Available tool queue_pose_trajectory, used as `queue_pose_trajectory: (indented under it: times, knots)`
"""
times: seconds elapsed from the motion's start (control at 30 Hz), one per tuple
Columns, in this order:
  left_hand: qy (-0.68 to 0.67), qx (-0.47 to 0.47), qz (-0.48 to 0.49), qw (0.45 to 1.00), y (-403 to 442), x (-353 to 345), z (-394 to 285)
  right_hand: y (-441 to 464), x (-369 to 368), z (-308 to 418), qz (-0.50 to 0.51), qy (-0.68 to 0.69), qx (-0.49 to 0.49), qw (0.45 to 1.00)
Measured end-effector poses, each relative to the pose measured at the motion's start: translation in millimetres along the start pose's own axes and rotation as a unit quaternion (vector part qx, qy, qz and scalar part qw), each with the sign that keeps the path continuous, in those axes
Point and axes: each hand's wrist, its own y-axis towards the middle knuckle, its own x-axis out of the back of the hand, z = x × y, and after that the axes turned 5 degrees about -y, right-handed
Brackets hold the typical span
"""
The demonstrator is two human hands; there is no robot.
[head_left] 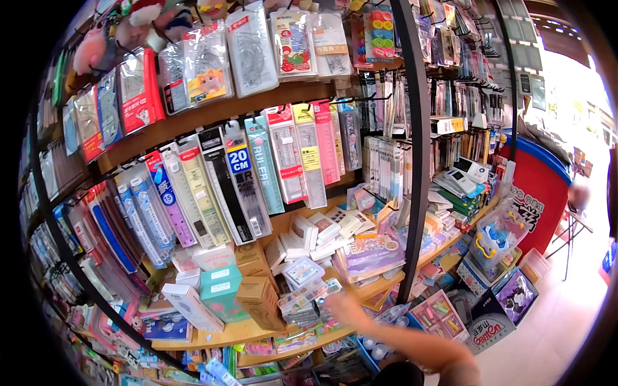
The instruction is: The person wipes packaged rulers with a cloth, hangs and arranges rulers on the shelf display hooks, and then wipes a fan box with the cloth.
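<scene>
My right hand [342, 309] reaches in from the lower right, its fingers closed at the right end of a clear plastic case [302, 298] with small colourful things inside. The fingers are partly blurred. The case lies slanted over a stack of dark-edged clear packs [299, 315] at the front of the wooden shelf [257, 337]. Behind it rests another clear-lidded box [301, 271]. Just left stand a brown cardboard box [261, 301], a teal box [221, 293] and a tilted white box [192, 307]. My left hand is out of view.
Packaged rulers [241, 174] and compass sets [252, 55] hang above on hooks. A black metal post [417, 148] rises right of my hand. Small white boxes [302, 231] and purple packs [373, 260] cover the shelf behind. Bins [492, 241] stand on the floor at right.
</scene>
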Motion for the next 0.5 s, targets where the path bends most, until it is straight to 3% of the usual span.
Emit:
queue_pose_trajectory:
  times: [0.03, 0.07, 0.1, 0.17, 0.2, 0.23, 0.27, 0.3, 0.37, 0.4, 0.5]
  knots:
    - [-0.004, 0.006, 0.020, 1.000, -2, -22, 3, -35, -21, 22, 0.026, 0.090, -0.029, 0.995]
    - [-0.022, 0.000, -0.007, 1.000, 2, -39, 9, -59, -37, 35, 0.179, 0.226, -0.214, 0.933]
    - [-0.017, 0.014, -0.020, 1.000, 9, -51, 13, -73, -50, 55, 0.250, 0.311, -0.293, 0.869]
    - [0.007, 0.010, -0.007, 1.000, 14, -83, 23, -111, -85, 67, 0.251, 0.454, -0.206, 0.830]
    - [0.010, 0.038, 0.003, 0.999, 24, -86, 28, -117, -91, 84, 0.233, 0.439, -0.193, 0.846]
    - [0.078, 0.002, 0.073, 0.994, 11, -111, 30, -122, -89, 105, 0.213, 0.423, -0.180, 0.862]
    - [0.102, -0.073, 0.058, 0.990, -5, -142, 38, -118, -79, 116, 0.218, 0.361, -0.117, 0.899]
    - [0.109, -0.089, 0.072, 0.987, 8, -134, 46, -119, -78, 118, 0.208, 0.251, -0.076, 0.942]
    - [0.121, -0.110, 0.058, 0.985, 9, -141, 57, -112, -57, 132, 0.277, 0.169, -0.091, 0.941]
    - [0.107, -0.100, 0.056, 0.988, 9, -143, 61, -114, -58, 126, 0.255, 0.161, -0.054, 0.952]
    - [0.080, -0.072, 0.063, 0.992, 6, -146, 69, -118, -55, 116, 0.234, 0.162, -0.058, 0.957]
